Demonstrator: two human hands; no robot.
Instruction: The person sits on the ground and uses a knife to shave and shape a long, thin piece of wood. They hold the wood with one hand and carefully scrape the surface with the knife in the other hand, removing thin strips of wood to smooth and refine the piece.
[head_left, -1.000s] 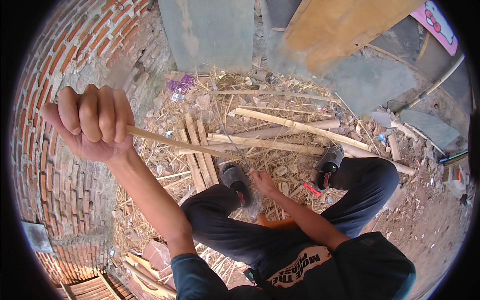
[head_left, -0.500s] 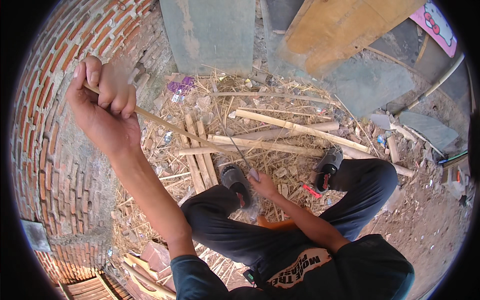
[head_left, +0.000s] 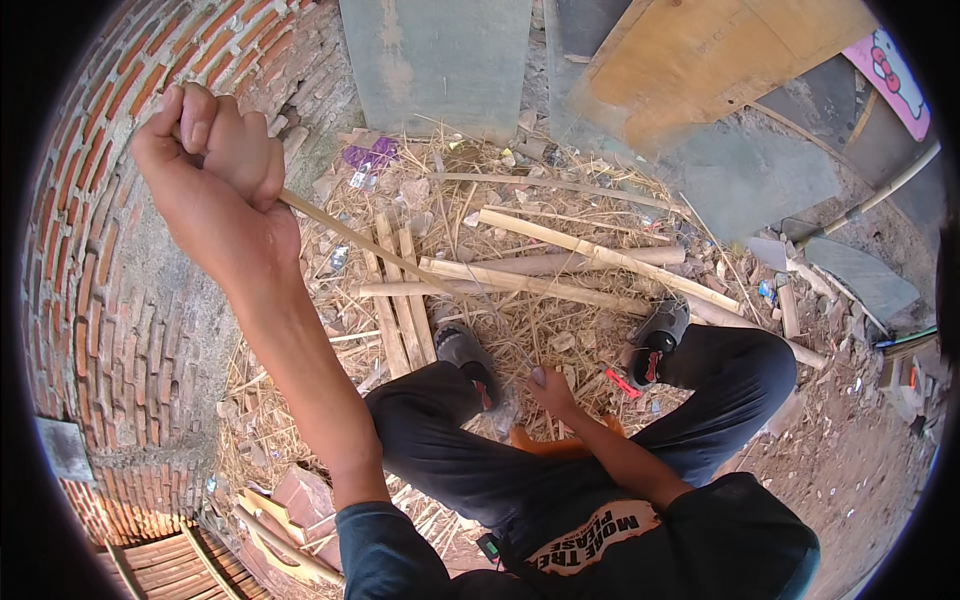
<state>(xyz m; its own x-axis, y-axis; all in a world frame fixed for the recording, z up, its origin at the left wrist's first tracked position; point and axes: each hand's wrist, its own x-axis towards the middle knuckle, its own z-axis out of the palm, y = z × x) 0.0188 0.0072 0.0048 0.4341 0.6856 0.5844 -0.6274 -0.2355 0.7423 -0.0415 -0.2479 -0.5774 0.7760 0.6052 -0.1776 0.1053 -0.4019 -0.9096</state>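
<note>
High on the left, my left hand [head_left: 215, 165] is closed around one end of a thin bamboo strip [head_left: 345, 232]. The strip slants down to the right, its far end over the straw between my feet. Low between my knees, my right hand [head_left: 557, 393] is wrapped round the handle of a knife [head_left: 539, 376]. Its long, thin blade is faint and smeared, pointing away from me past the strip's far end. Whether blade and strip touch I cannot tell. Split bamboo pieces [head_left: 540, 284] lie on the ground just beyond my feet.
A brick wall [head_left: 120, 260] rises at the left. Grey panels [head_left: 435, 70] and a brown board [head_left: 720, 60] lean at the back. Straw, rubble and scraps cover the ground. A red-handled tool [head_left: 621, 383] lies by my right shoe [head_left: 660, 332]; something orange [head_left: 550, 443] is beneath me.
My right hand has drawn the knife back toward my body and a little to the right. The left hand keeps its hold on the strip, raised slightly. The whole view has shifted a little.
</note>
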